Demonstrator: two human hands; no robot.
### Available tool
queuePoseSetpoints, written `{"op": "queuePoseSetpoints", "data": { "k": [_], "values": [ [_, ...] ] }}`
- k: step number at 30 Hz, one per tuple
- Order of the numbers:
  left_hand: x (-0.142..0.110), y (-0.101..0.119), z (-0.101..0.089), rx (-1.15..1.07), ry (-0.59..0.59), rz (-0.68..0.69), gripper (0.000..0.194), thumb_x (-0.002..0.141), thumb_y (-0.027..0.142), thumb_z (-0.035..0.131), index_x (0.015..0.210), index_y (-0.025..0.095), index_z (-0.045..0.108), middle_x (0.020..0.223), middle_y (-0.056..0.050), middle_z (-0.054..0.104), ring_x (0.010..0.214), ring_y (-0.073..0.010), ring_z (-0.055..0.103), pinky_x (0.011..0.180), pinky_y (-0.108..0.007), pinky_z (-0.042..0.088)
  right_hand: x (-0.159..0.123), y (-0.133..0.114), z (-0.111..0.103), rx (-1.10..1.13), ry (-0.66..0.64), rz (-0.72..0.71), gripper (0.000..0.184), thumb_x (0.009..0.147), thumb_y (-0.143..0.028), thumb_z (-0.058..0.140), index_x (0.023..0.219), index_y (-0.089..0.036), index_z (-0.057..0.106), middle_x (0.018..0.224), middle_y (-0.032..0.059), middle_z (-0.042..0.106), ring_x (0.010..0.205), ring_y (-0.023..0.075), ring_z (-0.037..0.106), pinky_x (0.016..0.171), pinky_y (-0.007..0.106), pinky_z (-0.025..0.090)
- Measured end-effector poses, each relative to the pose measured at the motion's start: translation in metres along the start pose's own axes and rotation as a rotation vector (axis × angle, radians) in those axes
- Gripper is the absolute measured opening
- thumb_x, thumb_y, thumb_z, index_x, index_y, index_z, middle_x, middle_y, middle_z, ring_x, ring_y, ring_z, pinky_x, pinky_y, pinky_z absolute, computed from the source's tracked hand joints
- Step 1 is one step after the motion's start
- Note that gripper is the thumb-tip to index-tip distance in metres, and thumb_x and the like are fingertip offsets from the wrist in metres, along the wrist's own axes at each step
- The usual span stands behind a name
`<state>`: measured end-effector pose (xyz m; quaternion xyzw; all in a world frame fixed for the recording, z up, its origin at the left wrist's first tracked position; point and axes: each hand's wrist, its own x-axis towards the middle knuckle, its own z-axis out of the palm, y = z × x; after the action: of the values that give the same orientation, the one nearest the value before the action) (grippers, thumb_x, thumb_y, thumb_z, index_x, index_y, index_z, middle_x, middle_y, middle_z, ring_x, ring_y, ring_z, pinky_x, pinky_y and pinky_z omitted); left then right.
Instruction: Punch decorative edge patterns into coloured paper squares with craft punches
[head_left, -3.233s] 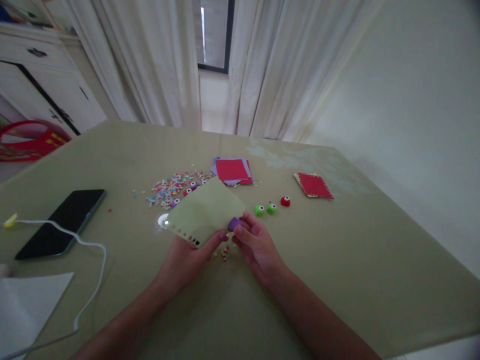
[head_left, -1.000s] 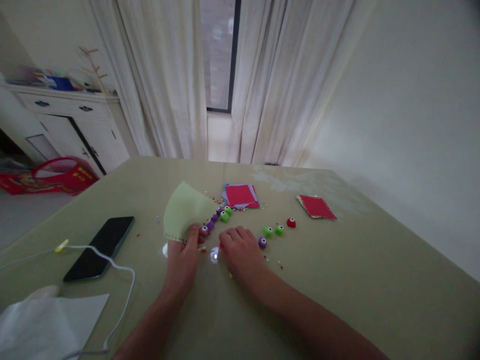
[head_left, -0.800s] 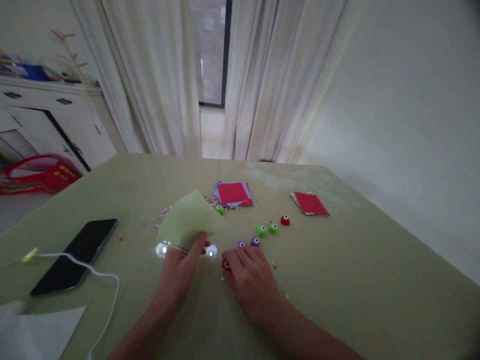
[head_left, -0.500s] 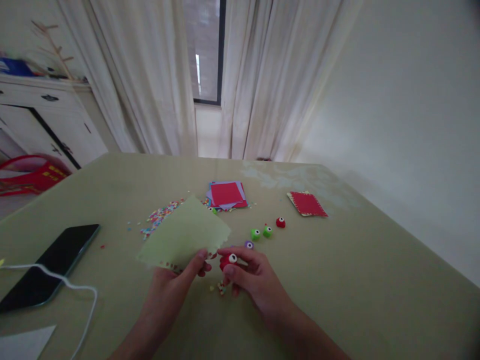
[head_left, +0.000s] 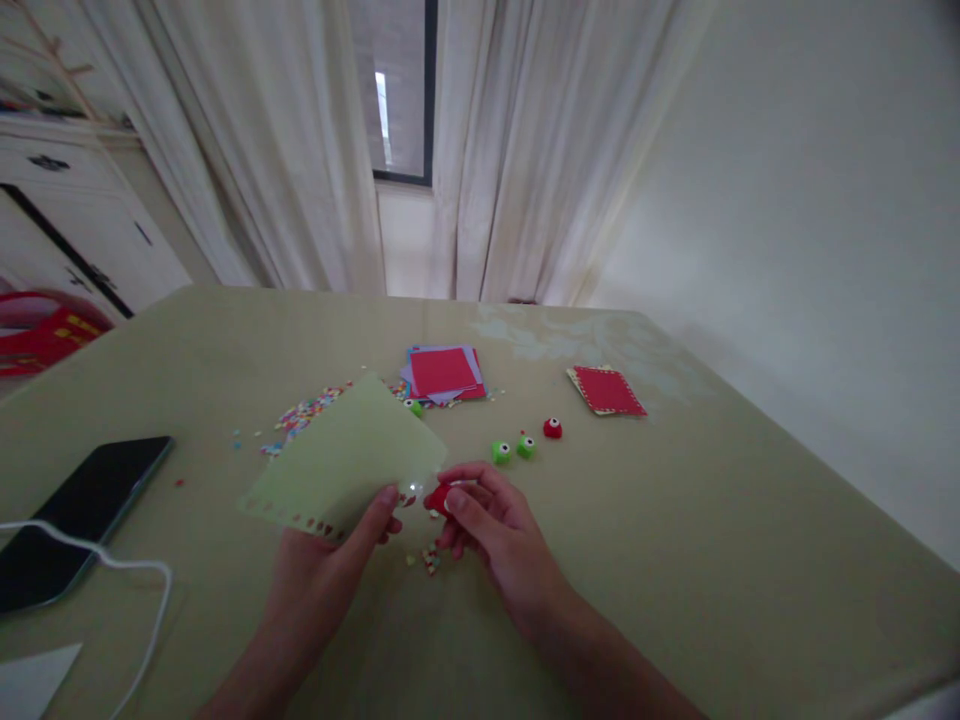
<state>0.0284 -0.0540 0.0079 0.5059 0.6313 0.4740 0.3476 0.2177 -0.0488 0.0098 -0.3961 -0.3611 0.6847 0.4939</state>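
My left hand (head_left: 330,570) grips a pale green sheet of paper (head_left: 352,450) by its near corner, thumb on top. Small punched holes run along the sheet's near edge, and a few more show by my thumb. In my right hand (head_left: 495,540) is a small red paper punch (head_left: 441,498) with an eye on it, pinched between thumb and fingers just right of the paper's corner. Tiny paper cut-outs (head_left: 430,558) lie on the table below the two hands. Two green punches (head_left: 514,450) and another red punch (head_left: 553,428) stand beyond my right hand.
A stack of coloured paper squares (head_left: 444,373) lies at the back, with a pile of confetti (head_left: 307,412) partly behind the sheet. Red paper with a punched border (head_left: 607,390) lies right. A phone (head_left: 90,510) and white cable (head_left: 142,565) are at left.
My right hand has set down a purple punch and picked up the red one from the table. It has brought the red punch up beside the paper's corner; the view has shifted.
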Motion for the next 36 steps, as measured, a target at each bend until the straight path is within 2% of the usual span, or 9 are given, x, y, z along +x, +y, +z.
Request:
{"op": "queuePoseSetpoints", "data": {
  "k": [3,6,10,15,19,26,33,36],
  "values": [
    [-0.002,-0.004,0.000,0.004,-0.017,0.034,0.033,0.084,0.057,0.076,0.074,0.025,0.078,0.064,0.000,0.078,0.061,-0.0229,0.075,0.060,-0.029,0.060,0.001,0.000,0.001,-0.017,0.021,-0.027,0.060,0.075,-0.052,0.094,0.118,-0.022,0.066,0.091,0.0020,0.079,0.060,0.0110,0.066,0.055,0.022,0.049],
    [-0.004,-0.006,0.000,-0.006,-0.038,0.040,0.031,0.084,0.055,0.077,0.079,0.025,0.078,0.066,0.000,0.079,0.061,-0.0232,0.076,0.060,-0.029,0.061,0.002,-0.001,0.001,-0.020,0.039,-0.029,0.063,0.072,-0.053,0.096,0.116,-0.021,0.064,0.092,0.0028,0.080,0.059,0.0106,0.065,0.054,0.022,0.048],
    [-0.006,-0.004,0.002,-0.050,-0.046,0.026,0.030,0.082,0.054,0.079,0.081,0.024,0.077,0.065,0.000,0.079,0.058,-0.0233,0.076,0.057,-0.030,0.062,0.003,0.000,0.001,-0.018,0.040,-0.036,0.062,0.069,-0.052,0.097,0.112,-0.021,0.065,0.092,0.0025,0.079,0.060,0.0103,0.063,0.054,0.022,0.048],
    [-0.006,0.002,0.003,-0.045,-0.043,0.004,0.030,0.082,0.053,0.079,0.079,0.024,0.077,0.064,0.000,0.079,0.059,-0.0241,0.076,0.058,-0.030,0.062,0.001,0.000,0.000,-0.041,0.047,-0.049,0.055,0.071,-0.047,0.097,0.110,-0.022,0.067,0.095,0.0031,0.080,0.072,0.0138,0.068,0.060,0.024,0.050],
    [-0.005,0.001,0.003,-0.037,-0.028,0.037,0.030,0.082,0.054,0.078,0.074,0.025,0.076,0.062,0.000,0.078,0.058,-0.0243,0.075,0.059,-0.032,0.062,0.000,-0.002,0.000,-0.039,0.032,-0.054,0.055,0.070,-0.046,0.098,0.109,-0.023,0.067,0.094,0.0027,0.080,0.077,0.0161,0.071,0.063,0.025,0.051],
    [-0.007,0.002,0.004,-0.044,-0.086,0.028,0.027,0.085,0.050,0.077,0.079,0.024,0.076,0.071,-0.002,0.081,0.061,-0.0241,0.076,0.060,-0.033,0.063,0.002,0.001,-0.002,-0.025,0.088,-0.059,0.049,0.070,-0.046,0.098,0.100,-0.019,0.070,0.090,0.0038,0.079,0.074,0.0154,0.068,0.064,0.027,0.052],
    [-0.009,0.006,0.006,-0.033,-0.068,0.098,0.026,0.084,0.049,0.077,0.076,0.025,0.077,0.068,-0.002,0.081,0.061,-0.0256,0.076,0.068,-0.036,0.065,0.003,0.005,-0.004,0.052,0.102,-0.023,0.047,0.068,-0.045,0.099,0.096,-0.019,0.071,0.082,0.0012,0.077,0.065,0.0119,0.063,0.058,0.023,0.042],
    [-0.009,0.005,0.006,-0.016,-0.076,0.072,0.024,0.084,0.050,0.077,0.081,0.026,0.078,0.071,-0.001,0.082,0.063,-0.0259,0.078,0.068,-0.036,0.065,0.004,0.005,-0.003,0.052,0.122,-0.029,0.052,0.064,-0.044,0.101,0.100,-0.020,0.072,0.085,0.0027,0.079,0.070,0.0151,0.067,0.061,0.025,0.045]
  ]
}}
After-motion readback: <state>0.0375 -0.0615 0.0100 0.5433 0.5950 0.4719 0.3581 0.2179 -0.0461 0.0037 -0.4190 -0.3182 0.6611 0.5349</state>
